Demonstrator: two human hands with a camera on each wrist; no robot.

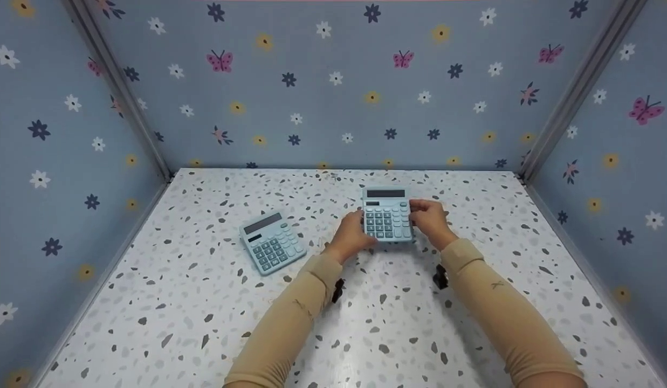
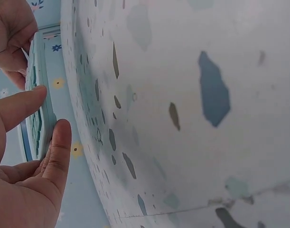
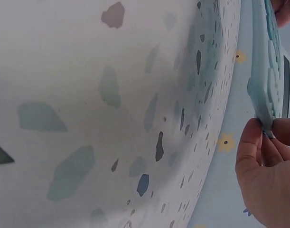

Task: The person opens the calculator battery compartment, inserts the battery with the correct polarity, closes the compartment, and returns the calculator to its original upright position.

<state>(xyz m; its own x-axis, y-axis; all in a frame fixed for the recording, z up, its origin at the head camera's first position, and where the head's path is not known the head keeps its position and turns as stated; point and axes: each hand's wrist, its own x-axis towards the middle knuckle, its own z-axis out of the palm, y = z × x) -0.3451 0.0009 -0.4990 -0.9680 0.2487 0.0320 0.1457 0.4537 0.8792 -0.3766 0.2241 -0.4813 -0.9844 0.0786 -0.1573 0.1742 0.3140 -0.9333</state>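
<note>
Both my hands hold a light blue calculator (image 1: 387, 213) just above the speckled table, its keys and dark display facing up. My left hand (image 1: 350, 235) grips its left edge, and in the left wrist view the thumb (image 2: 33, 99) lies on the keypad side with fingers beneath. On the opposite edge my right hand (image 1: 429, 218) pinches the side between thumb and fingers, as the right wrist view shows. A second light blue calculator (image 1: 273, 242) lies face up on the table, tilted, to the left of my left hand.
The white speckled tabletop (image 1: 166, 302) is bounded by blue panels with flowers and butterflies: a back wall (image 1: 333, 108), a left wall (image 1: 58, 161) and a right wall (image 1: 624, 172). Small black devices sit at both wrists.
</note>
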